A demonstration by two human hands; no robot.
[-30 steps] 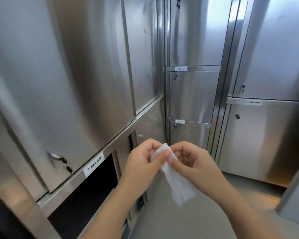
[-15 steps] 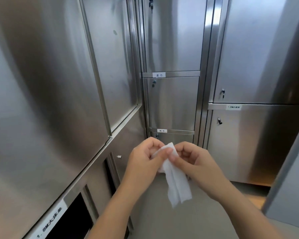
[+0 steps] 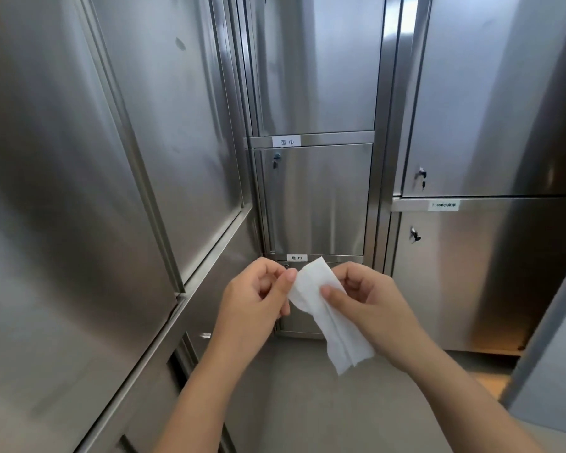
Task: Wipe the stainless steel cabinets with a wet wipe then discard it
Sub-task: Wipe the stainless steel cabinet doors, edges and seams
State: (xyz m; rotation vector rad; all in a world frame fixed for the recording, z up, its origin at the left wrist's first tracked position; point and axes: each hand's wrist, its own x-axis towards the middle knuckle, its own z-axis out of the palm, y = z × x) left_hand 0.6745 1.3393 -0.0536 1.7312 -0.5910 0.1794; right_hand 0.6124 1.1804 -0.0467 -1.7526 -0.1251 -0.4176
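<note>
1. Our left hand (image 3: 255,295) and right hand (image 3: 366,305) meet in front of the bottom edge of the middle door (image 3: 314,204), the narrow steel one in the corner.
2. The wipe (image 3: 327,318) is between our hands, clear of every cabinet, white and crumpled. Its loose end hangs below the middle door's level, over the floor (image 3: 307,403).
3. Left hand: thumb and curled fingers pinch the wipe's upper left edge.
4. Right hand: thumb presses the wipe's front, with the fingers curled behind it.
5. A label (image 3: 286,141) sits just above the middle door, and a lock (image 3: 276,160) is at its upper left corner.
6. Large cabinets (image 3: 62,191) stand left of the middle door, and more doors (image 3: 471,273) stand right of it.
</note>
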